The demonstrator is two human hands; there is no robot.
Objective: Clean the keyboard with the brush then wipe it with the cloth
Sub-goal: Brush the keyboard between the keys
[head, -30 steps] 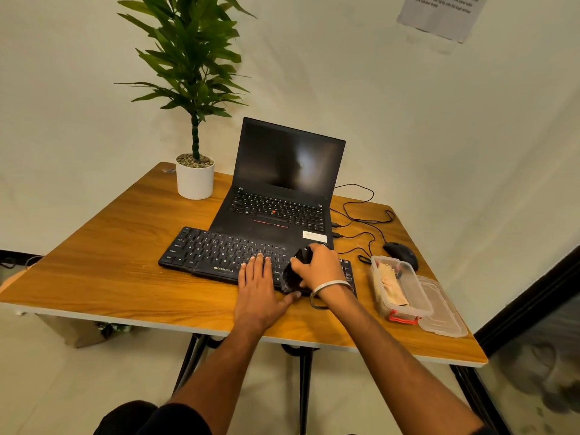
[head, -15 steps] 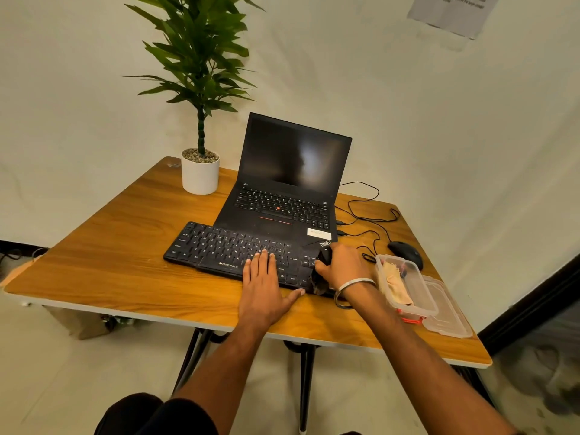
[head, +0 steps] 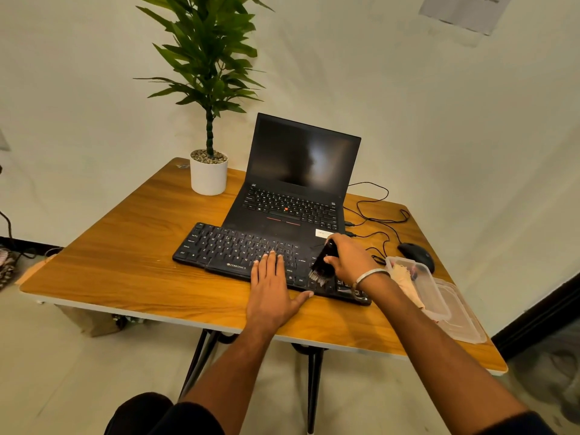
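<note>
A black external keyboard [head: 232, 248] lies on the wooden table [head: 125, 265] in front of an open laptop. My left hand [head: 273, 293] rests flat, fingers together, on the keyboard's front edge and the table. My right hand [head: 348, 260] grips a black brush [head: 321, 265] tilted over the keyboard's right part, with its pale bristles touching the keys. A beige cloth [head: 405, 277] lies in a clear plastic box [head: 436, 296] to the right of the keyboard.
The black laptop [head: 292, 199] stands open behind the keyboard. A potted plant in a white pot [head: 208, 175] is at the back left. A black mouse [head: 417, 255] and loose cables [head: 373, 215] lie at the right. The box lid [head: 464, 321] sits near the table's right edge.
My right hand has swept the brush across the right end of the keyboard, and the bristles now show below the hand. My left hand has stayed in place. The camera has shifted slightly.
</note>
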